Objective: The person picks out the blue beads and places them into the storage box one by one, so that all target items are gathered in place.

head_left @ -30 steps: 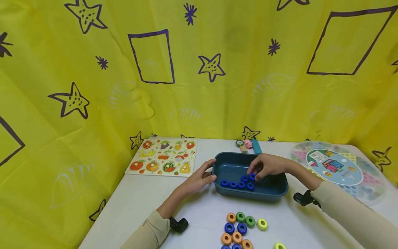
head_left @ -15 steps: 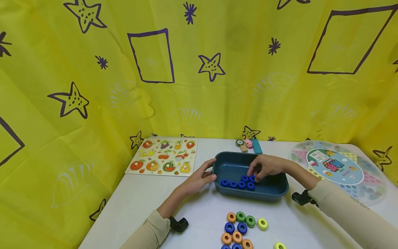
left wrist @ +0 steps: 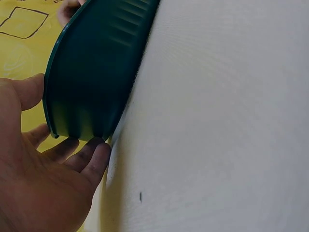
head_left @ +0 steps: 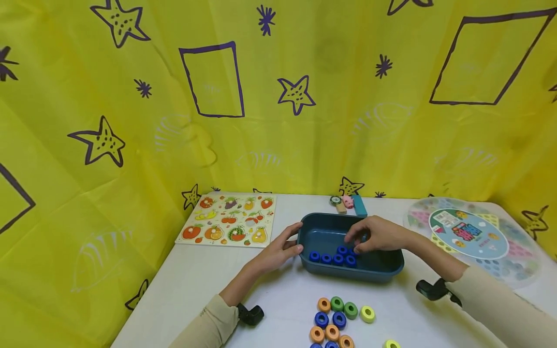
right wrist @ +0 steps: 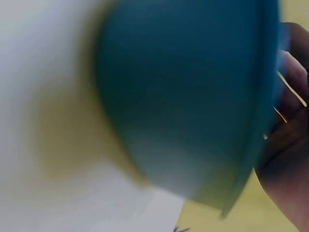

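Note:
A dark teal bin stands on the white table. My left hand holds its left end, thumb and fingers against the outer wall and rim; in the left wrist view, the fingers of my left hand bend round the bin. Inside, several blue rings lie in a front row, with two more behind. My right hand is over the bin, thumb and forefinger apart, just above the rear right blue ring, which it partly hides. In the right wrist view, the bin's blurred wall covers most of my right hand.
In front of the bin lie loose orange rings, green rings, blue rings and yellow rings. A fruit puzzle board lies at back left, small toys behind the bin, a round clear package at right.
The blue ring in my right hand went down beside the others in the bin. The right fingers have now parted from it and the forearm shifted slightly right. My left hand stays put.

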`<action>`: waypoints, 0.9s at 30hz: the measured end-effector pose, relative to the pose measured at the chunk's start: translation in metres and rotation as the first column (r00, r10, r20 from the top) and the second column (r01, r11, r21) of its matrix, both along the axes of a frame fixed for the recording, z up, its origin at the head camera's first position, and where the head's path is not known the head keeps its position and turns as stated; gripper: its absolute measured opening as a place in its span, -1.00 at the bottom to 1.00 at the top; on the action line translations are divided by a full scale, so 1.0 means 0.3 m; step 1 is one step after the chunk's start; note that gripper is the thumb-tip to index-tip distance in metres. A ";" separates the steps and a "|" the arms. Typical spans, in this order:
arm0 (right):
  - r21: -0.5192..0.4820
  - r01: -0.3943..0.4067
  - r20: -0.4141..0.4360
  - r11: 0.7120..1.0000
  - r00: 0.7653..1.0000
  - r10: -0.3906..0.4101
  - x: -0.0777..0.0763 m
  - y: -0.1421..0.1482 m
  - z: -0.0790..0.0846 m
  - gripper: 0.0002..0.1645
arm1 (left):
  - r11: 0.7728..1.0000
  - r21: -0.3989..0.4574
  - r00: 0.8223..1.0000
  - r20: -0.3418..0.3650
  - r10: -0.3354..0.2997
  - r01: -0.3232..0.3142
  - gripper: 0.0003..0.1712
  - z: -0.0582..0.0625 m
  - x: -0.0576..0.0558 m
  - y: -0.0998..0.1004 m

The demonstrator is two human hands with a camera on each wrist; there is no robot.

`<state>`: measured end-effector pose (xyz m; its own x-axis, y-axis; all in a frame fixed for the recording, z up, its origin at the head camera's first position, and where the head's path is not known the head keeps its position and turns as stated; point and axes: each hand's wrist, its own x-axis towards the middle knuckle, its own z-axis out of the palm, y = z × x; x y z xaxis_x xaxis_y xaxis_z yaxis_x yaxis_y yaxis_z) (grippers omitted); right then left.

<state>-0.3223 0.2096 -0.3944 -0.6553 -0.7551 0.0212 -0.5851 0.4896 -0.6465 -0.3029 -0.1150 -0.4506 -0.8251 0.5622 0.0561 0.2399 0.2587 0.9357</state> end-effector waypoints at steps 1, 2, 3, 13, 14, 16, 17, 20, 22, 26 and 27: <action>-0.029 -0.001 -0.026 1.000 1.000 0.001 0.027 -0.002 0.004 -0.71 | 1.000 -0.002 1.000 0.000 0.000 0.000 -0.32 -0.002 -0.001 0.001; -0.060 -0.011 -0.042 0.998 0.999 0.009 0.057 -0.006 0.008 -0.71 | 1.000 -0.003 1.000 0.002 0.001 -0.001 -0.31 -0.003 -0.001 0.001; -0.084 -0.016 -0.054 0.996 0.998 0.012 0.088 -0.011 0.012 -0.71 | 1.000 -0.005 1.000 0.004 0.002 -0.002 -0.31 -0.003 -0.001 0.001; -0.169 -0.077 -0.042 0.983 0.997 0.071 0.348 -0.092 -0.002 -0.61 | 1.000 0.022 1.000 0.015 -0.007 0.007 -0.30 -0.006 -0.008 0.001; -0.175 -0.076 -0.038 0.982 0.997 0.070 0.362 -0.099 -0.004 -0.61 | 1.000 0.023 1.000 0.017 -0.009 0.009 -0.30 -0.004 -0.009 0.001; -0.183 -0.081 -0.025 0.980 0.997 0.078 0.385 -0.112 -0.010 -0.62 | 1.000 0.023 1.000 0.019 -0.011 0.011 -0.30 0.002 -0.009 0.001; -0.184 -0.086 -0.008 0.979 0.996 0.086 0.392 -0.118 -0.016 -0.63 | 1.000 0.024 1.000 0.021 -0.012 0.012 -0.30 0.008 -0.007 0.000; -0.163 -0.102 0.036 0.981 0.993 0.109 0.405 -0.137 -0.041 -0.65 | 1.000 0.018 1.000 0.025 -0.016 0.016 -0.29 0.040 0.008 -0.001; -0.145 -0.110 0.064 0.983 0.991 0.120 0.408 -0.146 -0.063 -0.65 | 1.000 0.017 0.999 0.025 -0.025 0.024 -0.29 0.063 0.021 0.000; -0.121 -0.115 0.084 0.986 0.989 0.126 0.408 -0.158 -0.100 -0.66 | 0.999 0.018 0.999 0.022 -0.040 0.039 -0.29 0.095 0.044 0.002; -0.118 -0.114 0.090 0.986 0.988 0.125 0.408 -0.160 -0.107 -0.66 | 0.999 0.024 0.999 0.025 -0.045 0.044 -0.29 0.096 0.046 0.002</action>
<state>-0.1999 0.1616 -0.4264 -0.5637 -0.8244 0.0514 -0.5669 0.3409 -0.7499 -0.2892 -0.1143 -0.4218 -0.8007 0.5971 0.0491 0.2270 0.2265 0.9472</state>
